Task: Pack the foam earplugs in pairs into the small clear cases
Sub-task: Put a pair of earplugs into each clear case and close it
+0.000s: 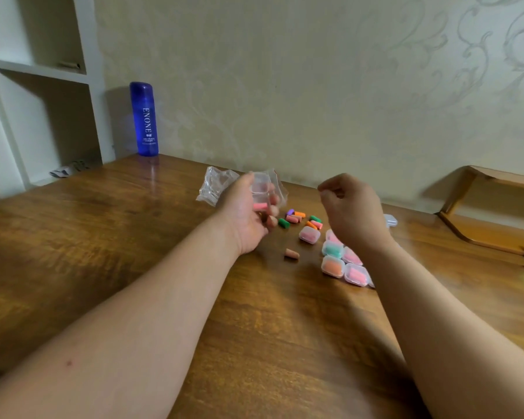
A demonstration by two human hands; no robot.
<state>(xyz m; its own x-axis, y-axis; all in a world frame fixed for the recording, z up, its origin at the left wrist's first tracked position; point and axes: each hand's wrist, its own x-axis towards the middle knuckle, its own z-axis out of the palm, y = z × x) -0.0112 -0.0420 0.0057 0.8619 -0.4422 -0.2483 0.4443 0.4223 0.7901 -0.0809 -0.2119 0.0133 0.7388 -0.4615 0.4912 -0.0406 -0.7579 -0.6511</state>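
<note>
One wide-angle camera on the head looks forward and down across the near table [103,237] toward the wall [315,86].

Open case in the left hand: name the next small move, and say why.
Probably lower the right hand to the loose pile and pick the pink earplug there. The clear case in the left hand seems to hold only one pink plug, so it lacks its pair, and the curled right hand shows nothing in its grip.
</note>
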